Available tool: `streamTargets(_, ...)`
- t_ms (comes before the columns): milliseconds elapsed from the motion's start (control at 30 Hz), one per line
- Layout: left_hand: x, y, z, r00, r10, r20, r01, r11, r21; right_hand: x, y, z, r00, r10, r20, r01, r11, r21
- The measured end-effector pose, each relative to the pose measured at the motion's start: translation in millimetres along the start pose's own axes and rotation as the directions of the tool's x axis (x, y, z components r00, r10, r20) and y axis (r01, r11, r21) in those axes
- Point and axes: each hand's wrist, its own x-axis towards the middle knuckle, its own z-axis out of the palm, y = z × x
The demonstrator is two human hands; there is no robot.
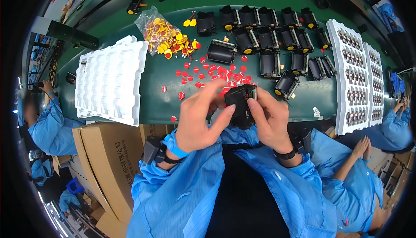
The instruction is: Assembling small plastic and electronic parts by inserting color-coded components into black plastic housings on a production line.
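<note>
Black housing (240,113) held over the near edge of the bench (162,104)

The right hand (272,119) has its grip closed on one side; the left hand (196,117) lays its thumb there, its full grip impossible to tell. Red discs (220,70) lie scattered beyond.

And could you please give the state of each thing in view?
Black housing: held, right hand gripping, left hand touching
Plastic bag: open, yellow discs spilled out
Red discs: scattered loose
Other black housings: set out in rough rows
White right-side trays: loaded with parts
</note>
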Motion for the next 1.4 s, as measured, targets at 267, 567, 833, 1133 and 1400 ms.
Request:
streamTargets(267, 5.5, -8.4, 20.6, 0.996, -0.089, -0.018, 0.085, 0.98, -0.179, -7.8, 0.4, 4.4, 0.973, -0.228, -0.033, 0.222, 0.967, -0.125)
streamTargets(567, 0.8, -0.7, 11.3, 0.993, -0.111, 0.031, 0.114, 0.986, -0.119, -12.8, -4.5, 4.1, 0.976, -0.215, 0.029, 0.217, 0.97, -0.11)
streamTargets(833, -0.5, -4.3, 15.6, 0.999, 0.006, 0.053, -0.001, 0.996, -0.093, -8.2, -5.1, -0.4, 0.951, -0.303, 0.067, 0.306, 0.883, -0.355)
streamTargets(1133, -1.7, -9.0, 9.9, 0.998, 0.033, 0.056, -0.025, 0.991, -0.133, -4.6, -13.9, 4.2, 0.958, -0.282, 0.052, 0.283, 0.903, -0.324)
streamTargets(1400, 12.2, -17.4, -13.5, 0.971, 0.226, -0.076, -0.233, 0.967, -0.102, 48.2, -33.2, 8.2, 0.946, -0.294, 0.138, 0.316, 0.931, -0.182)
